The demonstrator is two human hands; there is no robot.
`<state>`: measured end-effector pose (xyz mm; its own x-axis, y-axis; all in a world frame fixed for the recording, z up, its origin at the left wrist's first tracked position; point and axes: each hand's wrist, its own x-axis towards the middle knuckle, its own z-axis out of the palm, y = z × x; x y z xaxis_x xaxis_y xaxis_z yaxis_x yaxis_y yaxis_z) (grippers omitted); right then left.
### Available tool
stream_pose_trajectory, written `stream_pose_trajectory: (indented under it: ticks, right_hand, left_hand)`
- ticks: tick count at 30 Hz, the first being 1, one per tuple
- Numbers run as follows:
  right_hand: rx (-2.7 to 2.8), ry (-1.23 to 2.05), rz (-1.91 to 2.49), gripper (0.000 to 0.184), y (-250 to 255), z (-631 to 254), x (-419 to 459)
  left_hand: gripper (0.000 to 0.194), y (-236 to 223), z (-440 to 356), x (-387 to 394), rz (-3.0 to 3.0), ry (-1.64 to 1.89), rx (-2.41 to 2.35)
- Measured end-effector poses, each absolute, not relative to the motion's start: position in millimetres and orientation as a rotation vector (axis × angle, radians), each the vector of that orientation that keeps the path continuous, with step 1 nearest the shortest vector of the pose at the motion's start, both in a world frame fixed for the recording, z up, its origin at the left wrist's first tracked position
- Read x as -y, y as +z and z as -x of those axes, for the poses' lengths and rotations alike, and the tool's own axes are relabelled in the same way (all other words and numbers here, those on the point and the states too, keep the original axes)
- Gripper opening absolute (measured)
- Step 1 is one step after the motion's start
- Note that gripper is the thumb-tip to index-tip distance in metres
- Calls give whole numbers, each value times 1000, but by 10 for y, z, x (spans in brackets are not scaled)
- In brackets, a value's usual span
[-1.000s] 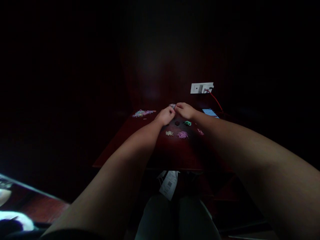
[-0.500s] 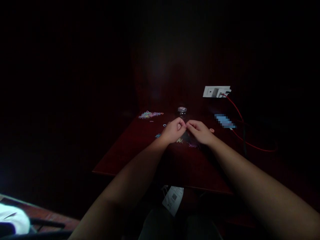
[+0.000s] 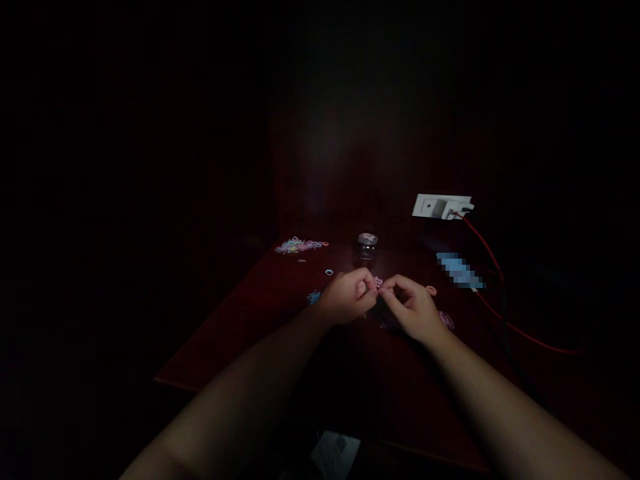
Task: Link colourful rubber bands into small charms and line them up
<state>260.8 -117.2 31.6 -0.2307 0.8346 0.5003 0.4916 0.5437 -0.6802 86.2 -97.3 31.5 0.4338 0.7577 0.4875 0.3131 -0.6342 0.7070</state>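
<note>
Thin, looped, rubbery-looking pink bands (image 3: 379, 282) sit pinched at the fingertips of our left hand (image 3: 346, 297) and right hand (image 3: 413, 307), above a dark red, straight-edged tabletop (image 3: 240, 320); should either pinch slacken, we judge, they could spring into shadow.

Smooth wood-look tbl (image 3: 260, 320) w/ shiny jar (image 3: 367, 241), matt pnk bands (image 3: 379, 282)

free tabletop (image 3: 240, 327) front-left, jar (image 3: 367, 247) ahead
</note>
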Motion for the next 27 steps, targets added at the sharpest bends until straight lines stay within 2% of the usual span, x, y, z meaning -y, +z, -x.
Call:
stream_pose_trajectory:
  ticks: [17, 27]
  right_hand:
    - [1833, 612, 1034, 18, 296, -2595, 1148]
    - [1849, 599, 944, 18, 290, -2599, 1164]
  left_hand:
    - [12, 177, -851, 880, -2051, 1095, -894]
    - [14, 272, -853, 929, -2064, 1105, -948]
